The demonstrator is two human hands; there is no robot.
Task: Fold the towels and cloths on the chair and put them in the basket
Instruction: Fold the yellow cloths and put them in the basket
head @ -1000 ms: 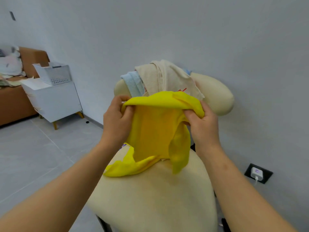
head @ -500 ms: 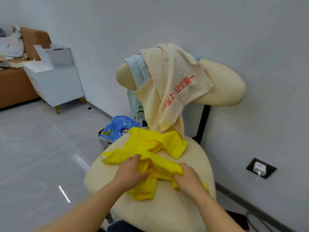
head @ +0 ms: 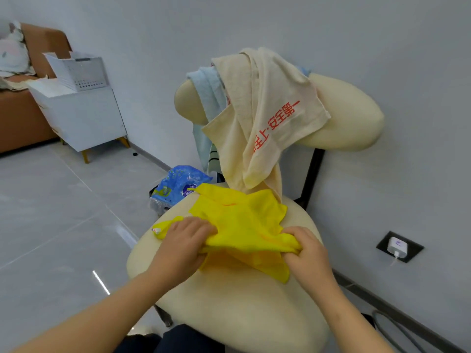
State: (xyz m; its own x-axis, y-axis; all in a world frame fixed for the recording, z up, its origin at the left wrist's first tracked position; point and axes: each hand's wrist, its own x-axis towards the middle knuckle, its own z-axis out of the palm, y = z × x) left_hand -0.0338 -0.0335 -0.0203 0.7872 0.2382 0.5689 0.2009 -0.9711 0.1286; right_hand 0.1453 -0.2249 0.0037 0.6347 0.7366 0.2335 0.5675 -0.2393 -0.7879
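Cream chair seat [head: 229, 314] is bearing the yellow cloth [head: 242, 220], its fold running left to right — left hand [head: 183, 242] and right hand [head: 307, 254] are clutching either end.

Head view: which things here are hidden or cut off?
- Blue towel, head view: mostly covered by the beige towel.
- Red print, head view: lower end lost in a fold.
- White basket, head view: its wall hides the inside.
- Yellow cloth, head view: left hand and right hand cover its gripped ends.

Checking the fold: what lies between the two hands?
Head view: the crumpled yellow cloth, its near edge stretched from the left hand to the right hand.
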